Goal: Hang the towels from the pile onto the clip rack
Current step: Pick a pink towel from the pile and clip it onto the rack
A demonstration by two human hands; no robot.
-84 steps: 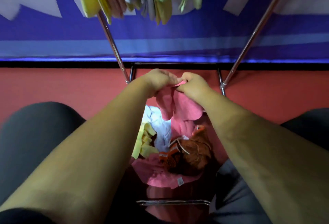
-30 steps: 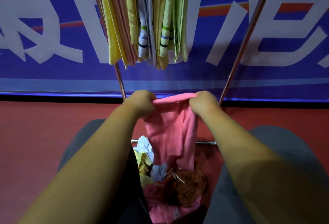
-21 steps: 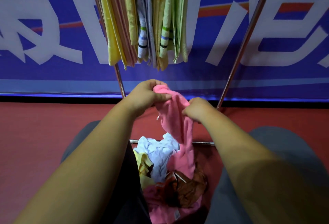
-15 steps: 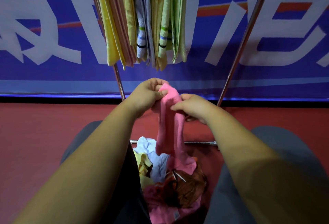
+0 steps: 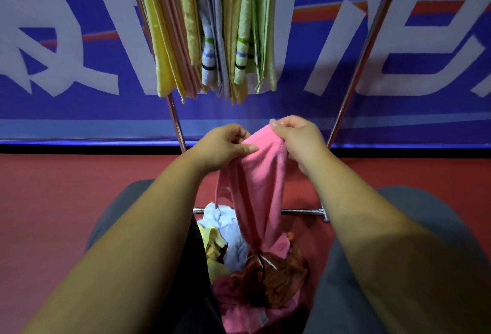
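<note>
Before the blue banner (image 5: 79, 118), a pink towel (image 5: 255, 190) is pinched at its top edge in the grip of the left hand (image 5: 220, 147) and the right hand (image 5: 300, 139), likely to spread it for clipping.

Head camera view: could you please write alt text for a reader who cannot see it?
The left hand and right hand pinch the top edge of a pink towel; its lower end trails into the towel pile below. Yellow, green and grey towels hang above.

We see a pink towel (image 5: 255, 187); hung towels (image 5: 212, 28) yellow, peach, green, two with green-blue-black stripes. The pile (image 5: 276, 275): white, yellow, rust-brown, pink. Our banner (image 5: 79, 110) blue, white glyphs, red stripe. The floor (image 5: 53, 200) red, rack legs (image 5: 364, 49) silver.
</note>
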